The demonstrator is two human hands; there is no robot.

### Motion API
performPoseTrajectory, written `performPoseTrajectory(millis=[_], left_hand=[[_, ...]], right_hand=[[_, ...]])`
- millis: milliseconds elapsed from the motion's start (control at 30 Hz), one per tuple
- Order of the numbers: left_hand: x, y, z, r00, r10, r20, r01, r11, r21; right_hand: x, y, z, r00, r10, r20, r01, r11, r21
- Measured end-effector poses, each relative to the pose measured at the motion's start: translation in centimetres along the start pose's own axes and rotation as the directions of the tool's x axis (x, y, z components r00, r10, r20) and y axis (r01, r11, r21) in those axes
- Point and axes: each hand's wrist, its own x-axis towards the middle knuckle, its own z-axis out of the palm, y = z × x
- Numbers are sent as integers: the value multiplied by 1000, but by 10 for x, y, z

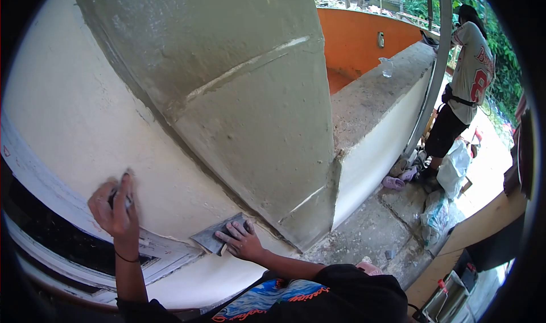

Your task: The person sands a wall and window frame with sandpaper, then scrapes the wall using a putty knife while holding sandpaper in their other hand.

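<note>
My right hand (242, 240) grips a flat grey scraper (211, 239) with fingers spread over its top. The blade lies against the cream wall (165, 158), close to the corner where the grey plastered column (244, 135) begins. My left hand (116, 205) is up against the same wall, above the window frame (170, 261). Its fingers are curled, with a fingertip at a small dark mark; a greyish bit shows between them, and I cannot tell what it is. Raised ridges of plaster cross the column.
A low wall (387, 95) with a plastic cup (386, 67) on top runs toward a person (469, 78) by a metal post. Pink clogs (393, 182) and plastic bags (435, 215) lie on the rough concrete floor (369, 232). Wooden boards (480, 223) stand at right.
</note>
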Motion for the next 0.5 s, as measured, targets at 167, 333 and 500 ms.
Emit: performPoseTrajectory(millis=[167,333,500], left_hand=[[32,-54,-11,979,-182,-92,200,949,245],[-1,-36,-1,969,-191,-159,218,959,178],[7,-37,-8,980,-180,-85,198,932,302]], right_hand=[[-1,-2,-4,999,15,44,-14,1000,-7],[-7,-1,-3,999,42,2,-42,999,30],[-10,-2,0,997,67,-33,-63,992,109]])
